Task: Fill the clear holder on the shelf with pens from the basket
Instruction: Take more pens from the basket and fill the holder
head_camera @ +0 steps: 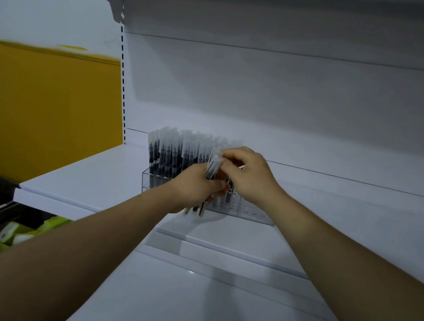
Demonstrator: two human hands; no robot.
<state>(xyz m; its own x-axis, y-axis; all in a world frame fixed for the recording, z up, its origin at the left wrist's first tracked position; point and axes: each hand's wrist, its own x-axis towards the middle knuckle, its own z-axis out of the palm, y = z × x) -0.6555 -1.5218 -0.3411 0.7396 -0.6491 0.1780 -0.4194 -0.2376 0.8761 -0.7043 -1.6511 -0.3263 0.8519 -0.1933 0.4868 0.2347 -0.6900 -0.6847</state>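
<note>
A clear holder [252,214] stands on the white shelf [89,179], its left and middle rows packed with upright black pens [168,154] with clear caps. The holder's right end shows bare holes. My left hand [196,188] grips a small bunch of pens in front of the holder, their lower ends sticking out below my fist. My right hand [246,175] pinches the capped top of one pen [213,164] from that bunch, just above my left hand. The basket is not in view.
A yellow panel [42,111] stands left of the shelf unit. Green and white packets [20,235] lie in a dark bin at lower left. The shelf's back wall [294,98] rises behind the holder, and another shelf hangs above.
</note>
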